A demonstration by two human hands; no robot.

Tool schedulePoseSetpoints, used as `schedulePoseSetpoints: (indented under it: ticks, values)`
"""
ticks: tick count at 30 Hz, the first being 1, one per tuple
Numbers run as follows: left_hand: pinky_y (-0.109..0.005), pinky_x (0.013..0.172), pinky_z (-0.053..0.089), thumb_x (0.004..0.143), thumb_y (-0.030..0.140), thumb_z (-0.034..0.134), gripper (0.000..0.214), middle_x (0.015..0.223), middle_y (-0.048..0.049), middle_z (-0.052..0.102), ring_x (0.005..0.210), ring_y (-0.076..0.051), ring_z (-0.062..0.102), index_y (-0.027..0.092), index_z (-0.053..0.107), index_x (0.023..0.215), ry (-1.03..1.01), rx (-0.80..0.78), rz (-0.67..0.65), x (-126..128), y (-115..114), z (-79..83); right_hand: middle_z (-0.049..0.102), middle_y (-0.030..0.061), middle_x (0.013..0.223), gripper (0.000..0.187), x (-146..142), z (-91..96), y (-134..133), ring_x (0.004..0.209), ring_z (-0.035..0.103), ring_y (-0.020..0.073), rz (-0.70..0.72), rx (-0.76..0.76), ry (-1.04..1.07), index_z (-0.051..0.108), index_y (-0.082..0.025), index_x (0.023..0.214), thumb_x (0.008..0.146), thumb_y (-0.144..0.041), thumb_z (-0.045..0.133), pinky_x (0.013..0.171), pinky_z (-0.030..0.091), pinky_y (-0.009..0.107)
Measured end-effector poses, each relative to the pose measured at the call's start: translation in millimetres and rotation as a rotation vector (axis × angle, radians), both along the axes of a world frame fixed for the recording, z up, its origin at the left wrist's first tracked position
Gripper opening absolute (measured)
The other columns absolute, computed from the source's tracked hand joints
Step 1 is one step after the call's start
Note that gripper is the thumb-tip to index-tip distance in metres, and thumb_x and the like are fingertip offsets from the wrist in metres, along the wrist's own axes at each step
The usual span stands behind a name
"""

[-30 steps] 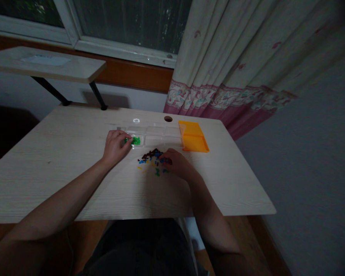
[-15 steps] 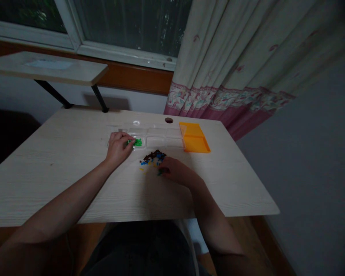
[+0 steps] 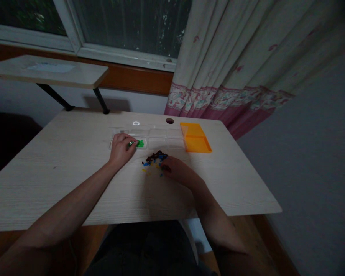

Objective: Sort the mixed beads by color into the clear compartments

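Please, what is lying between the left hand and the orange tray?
In the head view, green pieces and transparent compartments lie between the left hand and the orange tray.

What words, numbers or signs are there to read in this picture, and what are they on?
None that can be read.
Pale sheet on the raised shelf: any marks are too faint and blurred to read.
Clear tray and orange case: no readable text.
Curtain: a flowery pattern, no readable letters.
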State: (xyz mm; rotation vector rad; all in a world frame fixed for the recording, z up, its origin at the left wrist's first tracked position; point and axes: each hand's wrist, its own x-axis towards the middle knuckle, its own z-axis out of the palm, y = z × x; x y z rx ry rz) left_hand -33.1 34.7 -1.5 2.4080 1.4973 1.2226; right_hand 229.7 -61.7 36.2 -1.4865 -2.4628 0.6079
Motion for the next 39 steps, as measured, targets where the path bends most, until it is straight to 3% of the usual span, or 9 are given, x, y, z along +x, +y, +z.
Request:
schedulePoseSetpoints:
  ticks: [9,19,28,34,36,39]
  values:
    - [-0.046,0.101,0.038,0.089,0.038,0.058,0.022,0.099,-0.0063,0.063,0.104,-0.025,0.052,0.022,0.073,0.095,-0.032,-0.010,-0.013,-3,-3,1.9,0.063,0.0089,0.097,0.015,-1,-4.0,1,0.089,0.057,0.0200,0.009,0.036,0.001,0.063,-0.014,0.093,0.079,-0.011,0.058,0.081,0.044,0.031]
    - [-0.047,0.100,0.039,0.088,0.036,0.059,0.021,0.101,-0.0070,0.062,0.107,-0.027,0.051,0.023,0.073,0.096,-0.006,-0.013,-0.019,-4,-4,-0.7,0.065,0.0064,0.091,0.016,-8,7.5,4,0.084,0.058,0.0154,-0.022,0.027,0.097,0.067,-0.014,0.090,0.079,-0.006,0.059,0.079,0.043,0.027]
    - [-0.047,0.098,0.040,0.088,0.036,0.058,0.022,0.100,-0.0074,0.063,0.105,-0.027,0.049,0.023,0.074,0.094,0.000,0.002,-0.020,-3,-1,-4.0,0.068,0.0027,0.085,0.013,-8,-5.3,16,0.074,0.059,0.0129,-0.247,0.032,0.361,0.071,-0.019,0.090,0.081,-0.019,0.060,0.073,0.046,0.026]
    - [-0.048,0.096,0.040,0.089,0.034,0.055,0.024,0.102,-0.0081,0.064,0.106,-0.027,0.050,0.023,0.074,0.097,0.036,0.012,-0.012,-3,-4,1.6,0.064,-0.0021,0.068,0.016,-17,-11.8,16,0.061,0.055,0.0091,-0.395,-0.230,0.777,0.068,-0.018,0.085,0.076,-0.031,0.068,0.062,0.046,0.022]
    - [-0.048,0.097,0.039,0.091,0.033,0.054,0.025,0.106,-0.0088,0.063,0.108,-0.027,0.050,0.024,0.073,0.103,0.030,0.045,-0.033,0,-12,10.3,0.064,-0.0022,0.070,0.023,-19,-13.0,15,0.061,0.054,0.0081,-0.426,-0.397,0.981,0.067,-0.018,0.085,0.071,-0.036,0.073,0.061,0.047,0.020]
    - [-0.047,0.100,0.037,0.092,0.032,0.054,0.024,0.110,-0.0070,0.064,0.109,-0.025,0.051,0.027,0.070,0.108,0.046,0.058,-0.184,11,-32,24.1,0.065,-0.0014,0.076,0.032,-20,-12.5,14,0.061,0.054,0.0067,-0.432,-0.678,1.281,0.066,-0.018,0.086,0.065,-0.038,0.080,0.059,0.048,0.018]
